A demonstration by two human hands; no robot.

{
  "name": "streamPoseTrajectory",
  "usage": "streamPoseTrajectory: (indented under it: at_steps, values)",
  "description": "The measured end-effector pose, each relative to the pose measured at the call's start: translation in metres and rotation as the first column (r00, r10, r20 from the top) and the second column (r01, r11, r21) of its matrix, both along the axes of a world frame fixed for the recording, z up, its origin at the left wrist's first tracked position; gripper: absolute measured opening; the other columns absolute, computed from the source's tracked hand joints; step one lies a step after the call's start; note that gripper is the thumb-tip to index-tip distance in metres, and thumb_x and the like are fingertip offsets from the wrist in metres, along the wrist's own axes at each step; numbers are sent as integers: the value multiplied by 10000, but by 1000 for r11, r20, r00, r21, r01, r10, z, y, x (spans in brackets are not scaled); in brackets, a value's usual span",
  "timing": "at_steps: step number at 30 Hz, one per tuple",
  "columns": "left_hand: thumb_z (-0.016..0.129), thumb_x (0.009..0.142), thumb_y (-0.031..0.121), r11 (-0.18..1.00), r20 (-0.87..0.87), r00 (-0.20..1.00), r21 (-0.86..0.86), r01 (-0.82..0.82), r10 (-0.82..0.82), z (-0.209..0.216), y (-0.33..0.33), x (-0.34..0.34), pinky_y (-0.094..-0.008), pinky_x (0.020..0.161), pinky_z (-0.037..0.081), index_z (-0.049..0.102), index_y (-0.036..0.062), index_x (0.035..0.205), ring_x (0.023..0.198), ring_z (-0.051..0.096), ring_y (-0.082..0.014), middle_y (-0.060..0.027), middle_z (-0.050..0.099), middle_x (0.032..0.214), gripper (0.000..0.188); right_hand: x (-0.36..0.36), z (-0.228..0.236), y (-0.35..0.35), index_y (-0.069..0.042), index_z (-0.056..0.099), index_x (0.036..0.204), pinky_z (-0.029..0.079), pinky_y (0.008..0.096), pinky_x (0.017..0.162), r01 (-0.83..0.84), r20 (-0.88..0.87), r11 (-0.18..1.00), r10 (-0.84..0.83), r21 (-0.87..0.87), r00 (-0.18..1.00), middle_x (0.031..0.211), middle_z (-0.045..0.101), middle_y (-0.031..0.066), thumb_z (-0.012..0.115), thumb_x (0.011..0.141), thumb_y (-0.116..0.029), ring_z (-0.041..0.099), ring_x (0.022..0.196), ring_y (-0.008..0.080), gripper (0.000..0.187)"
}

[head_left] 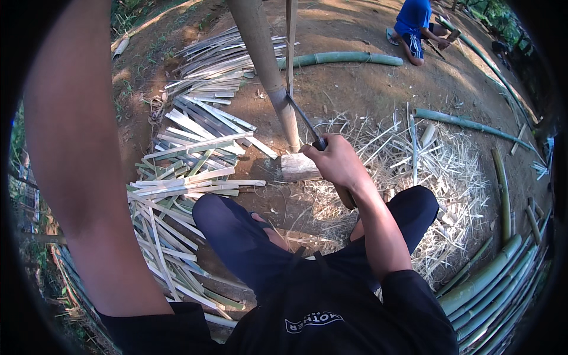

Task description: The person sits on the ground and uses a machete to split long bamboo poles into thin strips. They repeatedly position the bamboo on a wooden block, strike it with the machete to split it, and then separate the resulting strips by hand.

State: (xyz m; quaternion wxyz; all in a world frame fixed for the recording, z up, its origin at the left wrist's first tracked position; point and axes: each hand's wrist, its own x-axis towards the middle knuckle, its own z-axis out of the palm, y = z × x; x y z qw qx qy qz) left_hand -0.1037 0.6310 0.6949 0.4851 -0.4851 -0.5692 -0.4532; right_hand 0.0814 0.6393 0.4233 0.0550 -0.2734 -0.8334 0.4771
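My right hand (338,163) is closed around the handle of a long knife (305,120). Its dark blade slants up and left, and the tip end meets a narrow bamboo strip (290,44) beside a thick upright bamboo pole (263,59). The foot of that pole stands by a short log block (299,168) between my knees. Below my fist, the rear end of the knife handle (345,197) sticks out. My left arm reaches up past the top edge, so the left hand is out of sight.
Split bamboo strips (189,177) lie piled to my left. Thin shavings (449,195) cover the ground at right. Green bamboo poles (491,284) are stacked at lower right; another pole (337,58) lies beyond. A person in blue (412,23) crouches at the far right, holding a tool.
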Motion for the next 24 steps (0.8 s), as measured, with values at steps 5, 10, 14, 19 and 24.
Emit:
streamPoseTrajectory:
  at_steps: [5,10,14,19,24]
  values:
    - [513,1007,415,996,97,995,-83,-24,32,-23,19,-10,-374,485,395,571,12,583,470,490,-175,-32,497,499,588,11,-25,7,78,678,946,528,424,767,84,57,996,-84,-6,995,783,688,230,670,864,-293,704,783,326,380]
    - [509,1004,401,997,116,993,-77,-26,35,-29,13,-17,-380,486,409,580,9,584,468,504,-187,-48,510,500,579,5,-54,-8,72,651,954,545,473,744,200,-82,961,-187,190,979,772,688,276,667,855,-255,709,790,415,343]
    - [506,1001,391,997,130,991,-72,-17,27,-32,15,-18,-385,486,420,587,5,585,467,515,-197,-61,520,501,573,8,-71,-13,53,634,964,540,477,727,177,-76,973,-167,150,983,797,689,274,721,839,-228,705,800,417,320]
    - [503,998,378,998,141,990,-58,-4,12,-37,15,-19,-391,487,434,596,1,586,465,529,-210,-76,533,503,566,6,-80,-7,12,608,901,529,393,662,132,-29,984,-136,-123,990,722,657,142,679,821,-135,663,673,251,182]
    - [500,995,364,999,157,988,-38,6,0,-41,18,-20,-397,488,449,605,-3,588,464,543,-223,-92,545,504,558,9,-105,-7,-44,553,798,447,302,489,69,-138,881,-150,-469,979,650,562,26,625,813,-38,545,557,111,74]
